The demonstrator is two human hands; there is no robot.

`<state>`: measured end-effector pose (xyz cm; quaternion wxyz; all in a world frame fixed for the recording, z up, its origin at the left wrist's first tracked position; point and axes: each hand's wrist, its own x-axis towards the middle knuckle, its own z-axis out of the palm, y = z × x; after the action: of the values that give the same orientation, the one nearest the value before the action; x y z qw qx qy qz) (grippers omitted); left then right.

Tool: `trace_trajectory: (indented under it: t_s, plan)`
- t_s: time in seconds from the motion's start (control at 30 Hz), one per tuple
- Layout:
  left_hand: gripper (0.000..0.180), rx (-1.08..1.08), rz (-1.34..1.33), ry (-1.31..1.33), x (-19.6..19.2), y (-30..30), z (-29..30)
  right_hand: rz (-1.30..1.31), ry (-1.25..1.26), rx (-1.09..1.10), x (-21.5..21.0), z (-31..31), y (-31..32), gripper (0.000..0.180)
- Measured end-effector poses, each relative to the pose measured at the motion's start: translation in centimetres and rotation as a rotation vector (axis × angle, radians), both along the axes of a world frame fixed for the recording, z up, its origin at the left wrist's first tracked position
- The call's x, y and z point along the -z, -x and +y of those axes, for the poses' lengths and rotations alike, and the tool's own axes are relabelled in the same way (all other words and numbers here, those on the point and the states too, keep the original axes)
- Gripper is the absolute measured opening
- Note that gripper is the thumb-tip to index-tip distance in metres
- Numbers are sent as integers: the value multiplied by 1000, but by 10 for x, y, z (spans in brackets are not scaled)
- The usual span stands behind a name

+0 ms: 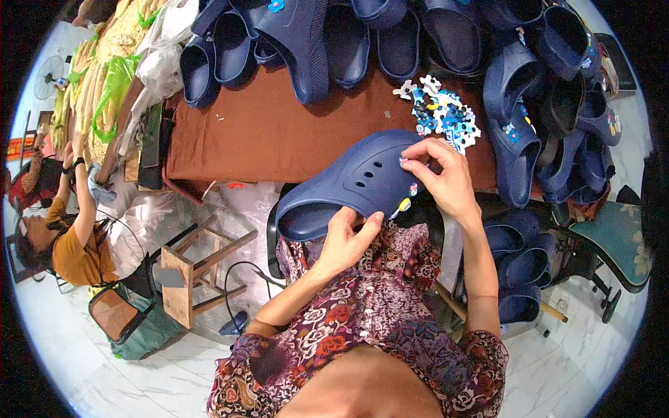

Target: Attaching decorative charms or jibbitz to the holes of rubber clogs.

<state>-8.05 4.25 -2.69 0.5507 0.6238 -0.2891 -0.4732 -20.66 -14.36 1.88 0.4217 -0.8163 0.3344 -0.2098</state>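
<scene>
The left hand (346,240) grips the navy clog (352,184) from beneath in a closed grip, while the right hand (439,177) pinches a small charm (403,161) against its top, near the charm pile (442,115) on the brown worktop (265,132).

Left hand (346,240) grips the navy clog (355,182) at its heel opening, held above the lap. Right hand (442,177) pinches a small charm at the clog's toe holes. Charm pile (440,113) on brown desk (265,132), more navy clogs (516,132) around.
</scene>
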Motion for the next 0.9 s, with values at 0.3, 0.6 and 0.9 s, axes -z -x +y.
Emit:
trace_trajectory:
  t_s: [0.3, 0.6, 0.9]
  plan:
    - [32, 12, -102, 74, -3, -1, -2, 33, -59, -39, 4, -17, 4, 19]
    - [32, 46, -131, 4, -2, -2, -2, 45, -56, -100, 5, -30, 2, 40]
    - [28, 44, -138, 34, -3, -3, -6, 134, -138, -226, 11, -39, 0, 51]
